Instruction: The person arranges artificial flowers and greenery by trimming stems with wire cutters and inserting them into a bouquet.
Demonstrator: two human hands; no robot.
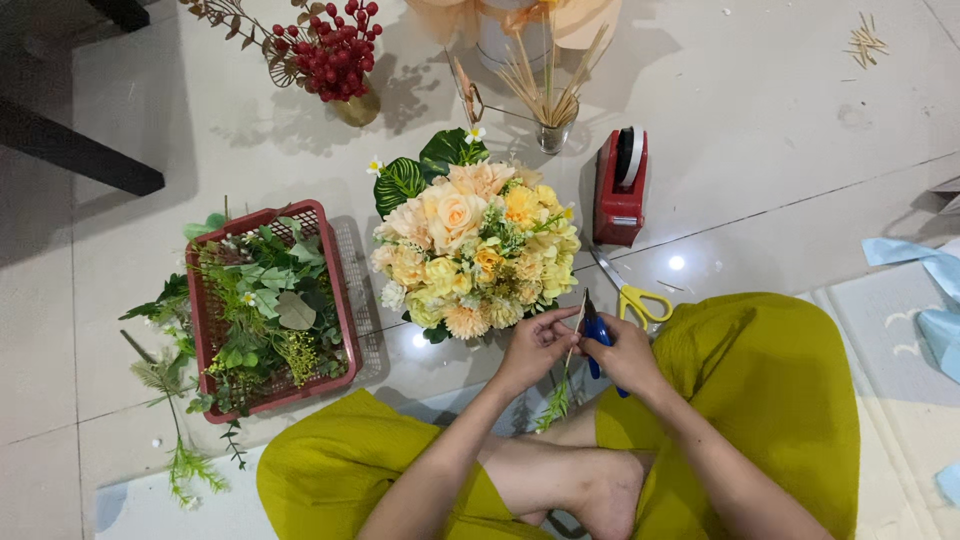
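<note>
Hands: I count two, both mine, close together just above my crossed legs at centre frame.
Left hand (533,347): I see it curled around a thin stick (577,325) with a green sprig (555,403) hanging from its low end, at 6 o'clock of the hand.
Right hand (625,355): it is closed on one blue-handled tool (596,335), whose tip meets the stick; I cannot tell what kind of cutter it is.
Scissors: one yellow-handled pair (630,296) lies on the floor at 12 o'clock of my right hand, untouched.
Bouquet: one round flower arrangement (478,248) of peach and yellow blooms, at 11 o'clock of my hands.
Basket: one red basket (330,265) full of greenery, at 9 o'clock of the arrangement.
Tape dispenser: one red dispenser (620,187) at 3 o'clock of the arrangement.
Far row: one glass of sticks (552,110), one vase of red berries (340,55).
Cut off: pale wrapped item at top edge; blue ribbon at the right edge.
</note>
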